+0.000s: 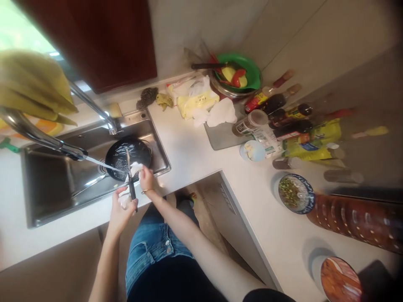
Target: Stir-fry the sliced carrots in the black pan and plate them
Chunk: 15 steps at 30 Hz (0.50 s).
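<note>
My left hand (122,207) is closed around the black handle of a narrow-bladed knife (132,188), whose tip points away from me over the sink. White paper towel (136,168) lies against the blade, and my right hand (146,178) pinches it. More white paper shows in my left palm. Just beyond both hands, a black pan (138,150) with water in it sits in the steel sink (47,197). Water streams from a pull-out faucet (74,152) into the pan. A metal utensil (91,182) lies beside the pan.
Right of the sink are a yellow tissue pack (198,102) and a grey board (217,138). A green bowl of cut vegetables (254,69), bottles (292,111) and a patterned bowl (297,193) stand farther along. A yellow cloth (31,84) hangs at upper left.
</note>
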Each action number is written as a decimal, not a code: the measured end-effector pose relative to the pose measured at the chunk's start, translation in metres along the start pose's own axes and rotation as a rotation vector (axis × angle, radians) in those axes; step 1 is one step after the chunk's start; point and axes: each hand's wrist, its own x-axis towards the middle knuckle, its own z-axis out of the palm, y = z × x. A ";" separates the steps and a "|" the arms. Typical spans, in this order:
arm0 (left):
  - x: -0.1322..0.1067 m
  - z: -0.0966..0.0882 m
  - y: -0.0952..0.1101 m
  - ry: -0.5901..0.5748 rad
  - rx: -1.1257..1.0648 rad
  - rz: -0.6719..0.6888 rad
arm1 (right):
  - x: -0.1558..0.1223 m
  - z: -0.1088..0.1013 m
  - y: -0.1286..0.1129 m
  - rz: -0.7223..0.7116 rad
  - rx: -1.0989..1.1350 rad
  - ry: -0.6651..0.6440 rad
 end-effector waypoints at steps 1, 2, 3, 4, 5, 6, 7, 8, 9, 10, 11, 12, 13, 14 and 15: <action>0.006 -0.010 -0.002 0.004 0.009 -0.008 | 0.011 -0.011 0.004 0.032 0.017 0.069; 0.011 -0.018 -0.003 0.006 0.016 -0.018 | 0.023 -0.030 0.011 0.037 0.031 0.141; 0.016 -0.024 -0.004 0.007 0.021 -0.030 | 0.034 -0.055 0.023 0.040 0.015 0.225; 0.020 -0.029 -0.005 0.004 0.020 -0.043 | 0.045 -0.085 0.037 0.058 -0.020 0.327; 0.024 -0.032 -0.005 -0.003 0.013 -0.053 | 0.054 -0.116 0.052 0.079 -0.066 0.430; 0.027 -0.034 -0.005 -0.018 0.003 -0.059 | 0.064 -0.147 0.068 0.092 -0.115 0.509; 0.031 -0.034 -0.006 -0.035 -0.005 -0.062 | 0.072 -0.175 0.083 0.112 -0.172 0.558; 0.034 -0.034 -0.007 -0.050 -0.008 -0.061 | 0.081 -0.198 0.095 0.157 -0.231 0.579; 0.037 -0.033 -0.009 -0.060 -0.007 -0.057 | 0.088 -0.215 0.106 0.195 -0.274 0.576; 0.040 -0.031 -0.012 -0.064 -0.002 -0.054 | 0.095 -0.223 0.112 0.217 -0.303 0.569; 0.043 -0.029 -0.015 -0.062 0.003 -0.051 | 0.101 -0.224 0.116 0.229 -0.324 0.554; 0.045 -0.026 -0.017 -0.059 0.004 -0.052 | 0.105 -0.216 0.115 0.226 -0.335 0.537; 0.047 -0.023 -0.020 -0.057 0.000 -0.053 | 0.108 -0.201 0.111 0.208 -0.343 0.511; 0.048 -0.020 -0.021 -0.055 -0.010 -0.057 | 0.109 -0.180 0.103 0.180 -0.350 0.470; 0.048 -0.017 -0.022 -0.053 -0.022 -0.064 | 0.108 -0.155 0.093 0.143 -0.354 0.414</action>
